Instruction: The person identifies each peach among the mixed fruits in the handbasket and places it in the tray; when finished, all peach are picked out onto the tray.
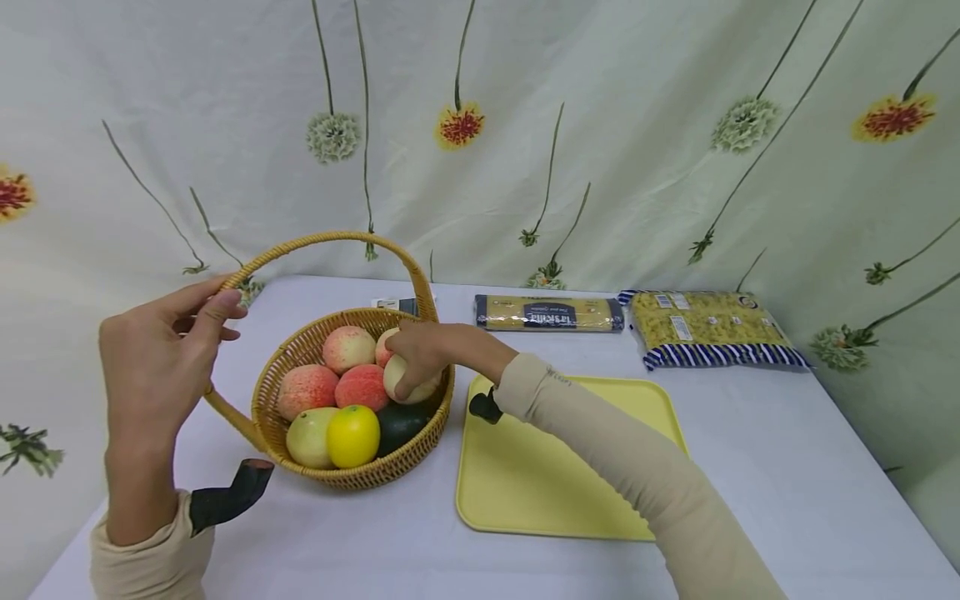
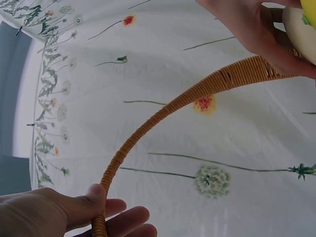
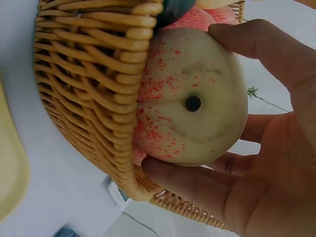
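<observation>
A round wicker basket (image 1: 367, 478) with a tall hoop handle (image 1: 330, 237) stands on the left of the table, full of fruit. My left hand (image 1: 168, 350) grips the handle on its left side, thumb against the wicker. Inside the right rim, my right hand (image 1: 431, 350) holds a pale peach (image 3: 197, 98) with red speckles, thumb on one side and fingers on the other. Beside it lie red and pink peaches (image 1: 360, 387), a yellow round fruit (image 1: 352, 437), a pale green fruit (image 1: 310, 437) and a dark green one (image 1: 401, 427), partly hidden.
A yellow tray (image 1: 555, 492) lies right of the basket, under my right forearm. Behind it are a long pasta packet (image 1: 550, 314) and a larger pasta bag (image 1: 708, 329). A small packet (image 1: 395, 304) sits behind the basket. A flowered cloth (image 1: 637, 125) hangs at the back.
</observation>
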A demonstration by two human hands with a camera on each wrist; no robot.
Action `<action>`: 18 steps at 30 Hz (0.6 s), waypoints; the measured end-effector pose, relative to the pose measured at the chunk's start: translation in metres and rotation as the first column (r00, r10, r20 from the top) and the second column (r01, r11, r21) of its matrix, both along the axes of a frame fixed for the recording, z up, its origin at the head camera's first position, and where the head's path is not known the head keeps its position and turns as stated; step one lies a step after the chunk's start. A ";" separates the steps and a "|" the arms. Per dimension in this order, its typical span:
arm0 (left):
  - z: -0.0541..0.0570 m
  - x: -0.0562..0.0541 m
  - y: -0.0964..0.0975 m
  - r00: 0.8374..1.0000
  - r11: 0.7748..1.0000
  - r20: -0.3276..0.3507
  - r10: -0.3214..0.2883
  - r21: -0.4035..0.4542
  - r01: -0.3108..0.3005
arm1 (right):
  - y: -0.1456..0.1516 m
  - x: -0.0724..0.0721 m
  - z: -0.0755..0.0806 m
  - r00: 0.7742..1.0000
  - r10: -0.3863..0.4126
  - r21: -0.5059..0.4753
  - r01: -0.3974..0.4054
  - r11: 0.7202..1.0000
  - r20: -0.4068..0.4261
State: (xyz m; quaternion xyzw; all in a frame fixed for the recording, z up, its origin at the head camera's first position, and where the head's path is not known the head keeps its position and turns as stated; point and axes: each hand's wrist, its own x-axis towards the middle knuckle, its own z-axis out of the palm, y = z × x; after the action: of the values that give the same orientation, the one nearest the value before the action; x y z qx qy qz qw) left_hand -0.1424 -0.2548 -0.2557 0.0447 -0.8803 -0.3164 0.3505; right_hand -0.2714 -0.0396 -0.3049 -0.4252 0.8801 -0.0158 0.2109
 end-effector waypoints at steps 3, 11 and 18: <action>0.000 0.000 0.000 1.000 1.000 -0.007 -0.004 -0.001 0.004 | 0.001 0.000 0.004 1.000 -0.005 -0.026 0.005 1.000 0.025; 0.000 0.000 0.000 1.000 1.000 0.000 -0.004 -0.006 0.004 | 0.004 -0.003 0.009 0.990 0.021 -0.163 0.001 0.987 0.138; 0.001 0.001 -0.001 1.000 1.000 -0.015 -0.009 -0.009 0.009 | 0.007 -0.006 0.011 0.986 0.120 -0.224 -0.091 0.970 0.118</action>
State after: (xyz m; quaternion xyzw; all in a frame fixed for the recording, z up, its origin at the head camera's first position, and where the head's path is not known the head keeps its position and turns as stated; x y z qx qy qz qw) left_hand -0.1416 -0.2562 -0.2548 0.0371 -0.8793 -0.3145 0.3558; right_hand -0.2772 -0.0323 -0.2934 -0.4901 0.8334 -0.1287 0.2208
